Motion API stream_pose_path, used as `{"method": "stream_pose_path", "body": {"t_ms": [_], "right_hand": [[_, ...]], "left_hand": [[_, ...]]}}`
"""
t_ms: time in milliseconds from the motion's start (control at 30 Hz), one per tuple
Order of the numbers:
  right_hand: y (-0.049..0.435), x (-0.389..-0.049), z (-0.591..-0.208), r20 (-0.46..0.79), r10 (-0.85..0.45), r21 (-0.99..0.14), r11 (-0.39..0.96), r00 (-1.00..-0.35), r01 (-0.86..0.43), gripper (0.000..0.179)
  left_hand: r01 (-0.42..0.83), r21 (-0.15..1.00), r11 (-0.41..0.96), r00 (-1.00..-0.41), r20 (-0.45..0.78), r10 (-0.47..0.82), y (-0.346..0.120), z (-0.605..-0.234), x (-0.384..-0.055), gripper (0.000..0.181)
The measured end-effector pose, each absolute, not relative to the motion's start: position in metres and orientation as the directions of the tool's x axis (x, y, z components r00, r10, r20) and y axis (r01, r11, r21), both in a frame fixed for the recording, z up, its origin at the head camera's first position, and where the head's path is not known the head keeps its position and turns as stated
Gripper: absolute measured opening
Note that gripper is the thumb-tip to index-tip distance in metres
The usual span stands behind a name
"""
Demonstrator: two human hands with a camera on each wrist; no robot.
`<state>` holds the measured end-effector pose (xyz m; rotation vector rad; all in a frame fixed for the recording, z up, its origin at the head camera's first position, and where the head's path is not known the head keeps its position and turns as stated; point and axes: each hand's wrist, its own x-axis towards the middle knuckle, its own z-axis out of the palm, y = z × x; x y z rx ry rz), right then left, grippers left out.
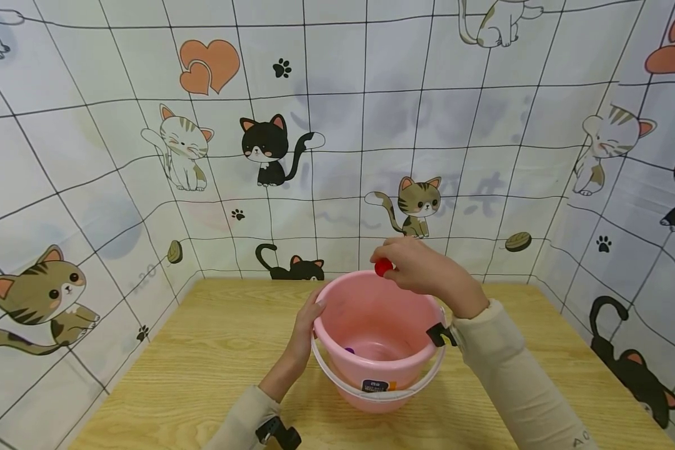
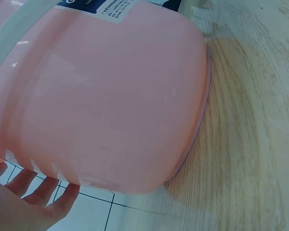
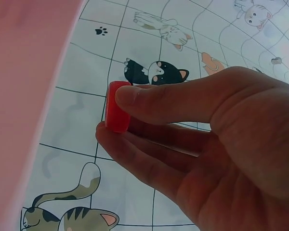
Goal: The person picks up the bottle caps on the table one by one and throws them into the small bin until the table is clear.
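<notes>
A pink bucket (image 1: 379, 319) with a white handle (image 1: 371, 395) lowered over its front stands upright on the wooden table. My left hand (image 1: 302, 328) holds the bucket's left side; in the left wrist view its fingers (image 2: 62, 199) bend against the outer wall. Above the far right part of the rim, my right hand (image 1: 424, 272) pinches a small red disc-shaped piece (image 1: 383, 267) between thumb and fingers. Seen edge-on in the right wrist view, the red piece (image 3: 117, 107) looks short and thick. Inside the bucket, a bit of a purple thing (image 1: 350, 350) shows; the front wall hides the rest.
The light wooden table (image 1: 219, 350) extends on both sides of the bucket. White grid-patterned cloth walls (image 1: 337, 125) with printed cats enclose the table at the back, left and right. A label (image 1: 375, 385) is on the bucket's front.
</notes>
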<state>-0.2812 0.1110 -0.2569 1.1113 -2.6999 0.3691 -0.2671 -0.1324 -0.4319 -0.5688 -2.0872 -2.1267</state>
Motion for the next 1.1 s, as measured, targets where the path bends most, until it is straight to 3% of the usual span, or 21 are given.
{"method": "stream_pose_path", "body": {"t_ms": [1100], "right_hand": [[0.1108,-0.2833,-0.2577,0.248,-0.683,-0.139,0.677,-0.687,-0.723,0.019]], "left_hand": [[0.321,0.946,-0.045,-0.928,0.323,0.183,-0.1332,-0.4321,-0.2682,0.052]]}}
